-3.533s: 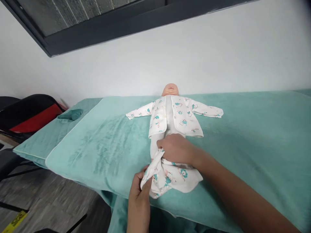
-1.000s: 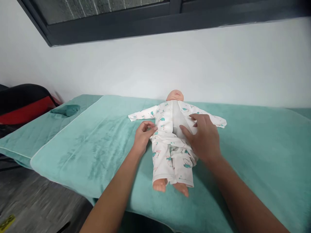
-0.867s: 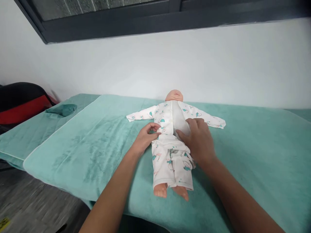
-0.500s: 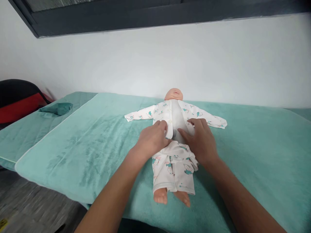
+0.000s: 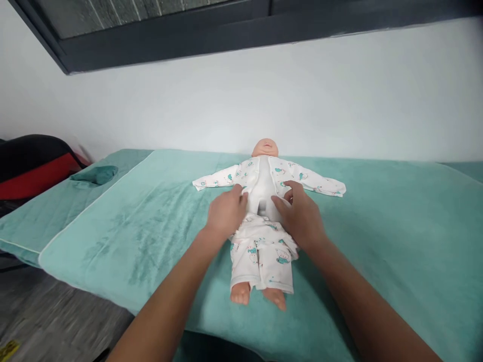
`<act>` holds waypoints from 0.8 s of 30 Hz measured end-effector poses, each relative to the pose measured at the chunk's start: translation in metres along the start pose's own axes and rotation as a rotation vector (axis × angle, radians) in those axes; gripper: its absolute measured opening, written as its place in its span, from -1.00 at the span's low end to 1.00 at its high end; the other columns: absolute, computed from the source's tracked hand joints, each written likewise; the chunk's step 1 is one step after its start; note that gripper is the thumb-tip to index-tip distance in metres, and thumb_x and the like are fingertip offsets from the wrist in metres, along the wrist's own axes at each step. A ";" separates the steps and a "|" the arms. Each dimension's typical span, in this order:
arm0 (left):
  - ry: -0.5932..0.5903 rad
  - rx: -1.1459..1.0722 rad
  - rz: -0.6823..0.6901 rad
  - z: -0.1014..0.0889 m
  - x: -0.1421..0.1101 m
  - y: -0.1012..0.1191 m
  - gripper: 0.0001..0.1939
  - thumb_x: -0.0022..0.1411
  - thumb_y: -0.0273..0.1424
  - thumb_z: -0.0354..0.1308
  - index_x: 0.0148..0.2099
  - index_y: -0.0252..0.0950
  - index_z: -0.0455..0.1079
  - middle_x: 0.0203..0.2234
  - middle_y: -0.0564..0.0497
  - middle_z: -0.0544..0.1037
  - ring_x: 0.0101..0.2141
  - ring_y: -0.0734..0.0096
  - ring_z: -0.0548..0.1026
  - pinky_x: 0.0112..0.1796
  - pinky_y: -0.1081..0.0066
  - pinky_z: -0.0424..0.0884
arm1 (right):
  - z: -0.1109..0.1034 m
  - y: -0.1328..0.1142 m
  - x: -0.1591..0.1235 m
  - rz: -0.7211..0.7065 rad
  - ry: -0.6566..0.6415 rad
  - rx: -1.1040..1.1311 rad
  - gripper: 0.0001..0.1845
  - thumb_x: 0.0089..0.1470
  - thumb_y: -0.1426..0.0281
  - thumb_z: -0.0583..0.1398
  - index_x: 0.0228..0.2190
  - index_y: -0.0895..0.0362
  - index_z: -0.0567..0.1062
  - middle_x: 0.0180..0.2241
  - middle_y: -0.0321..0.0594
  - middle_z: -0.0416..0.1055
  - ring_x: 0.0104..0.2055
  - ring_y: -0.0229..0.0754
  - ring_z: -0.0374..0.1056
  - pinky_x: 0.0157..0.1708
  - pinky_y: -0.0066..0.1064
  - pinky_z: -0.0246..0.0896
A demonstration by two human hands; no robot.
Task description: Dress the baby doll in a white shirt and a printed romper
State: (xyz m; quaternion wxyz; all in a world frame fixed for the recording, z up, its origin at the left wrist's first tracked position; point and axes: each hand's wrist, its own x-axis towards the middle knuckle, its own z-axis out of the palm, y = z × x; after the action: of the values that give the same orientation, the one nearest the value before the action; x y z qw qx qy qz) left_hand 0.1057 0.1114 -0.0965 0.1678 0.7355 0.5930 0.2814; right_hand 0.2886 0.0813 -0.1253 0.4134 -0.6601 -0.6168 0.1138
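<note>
A baby doll [image 5: 264, 149] lies on its back on a teal towel [image 5: 151, 221], head toward the wall. It wears a white printed jacket [image 5: 302, 178], open at the front, and matching printed trousers [image 5: 262, 256]; its bare feet point at me. My left hand [image 5: 225, 213] rests on the jacket's left front panel by the doll's waist, fingers curled onto the cloth. My right hand [image 5: 298, 217] lies on the right front panel, thumb and fingers bent onto the fabric. Both hands flank the doll's white bare torso.
The towel covers a padded table along a white wall [image 5: 241, 100] under a dark window frame [image 5: 169, 35]. A folded teal cloth [image 5: 96, 174] lies at the far left. A black and red chair [image 5: 33, 166] stands beyond the table's left end.
Earlier both hands were drawing the trousers up over the doll's legs. The trousers now sit at the waist, and both hands have moved up to the jacket's front panels.
</note>
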 end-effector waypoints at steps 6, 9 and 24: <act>0.264 -0.512 -0.327 -0.003 0.015 -0.054 -0.74 0.24 -0.23 -0.01 -0.45 -0.22 0.17 -0.63 0.13 0.26 -0.56 0.42 0.29 -0.50 0.43 0.18 | -0.019 0.008 0.008 0.076 0.061 0.390 -0.67 0.13 0.26 0.14 -0.06 0.06 0.40 -0.49 -0.33 0.26 -0.50 -0.19 0.19 -0.42 -0.32 0.10; 0.400 -0.331 -0.395 -0.008 0.012 -0.088 -0.85 0.16 -0.33 0.05 -0.44 -0.23 0.23 -0.61 0.10 0.31 -0.50 0.40 0.29 -0.45 0.42 0.20 | -0.040 0.041 0.006 0.182 0.178 0.585 -0.59 0.08 0.21 0.19 -0.03 0.03 0.40 -0.43 -0.31 0.33 -0.49 -0.21 0.21 -0.47 -0.35 0.11; -0.292 -0.734 0.086 -0.016 -0.033 -0.069 -0.77 0.13 -0.20 0.24 -0.27 -0.25 0.52 -0.27 -0.03 0.54 -0.24 0.28 0.43 -0.18 0.35 0.32 | -0.026 0.044 -0.063 -0.076 -0.272 0.391 -0.82 0.11 0.24 0.21 -0.32 0.09 0.49 -0.28 -0.23 0.47 -0.24 -0.14 0.37 -0.18 -0.29 0.28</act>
State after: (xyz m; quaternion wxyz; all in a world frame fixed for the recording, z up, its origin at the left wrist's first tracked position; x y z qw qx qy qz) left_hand 0.0375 0.0944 -0.1310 0.4903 0.6828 0.3917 0.3741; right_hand 0.3241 0.0180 -0.1615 0.4505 -0.5224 -0.6574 0.3033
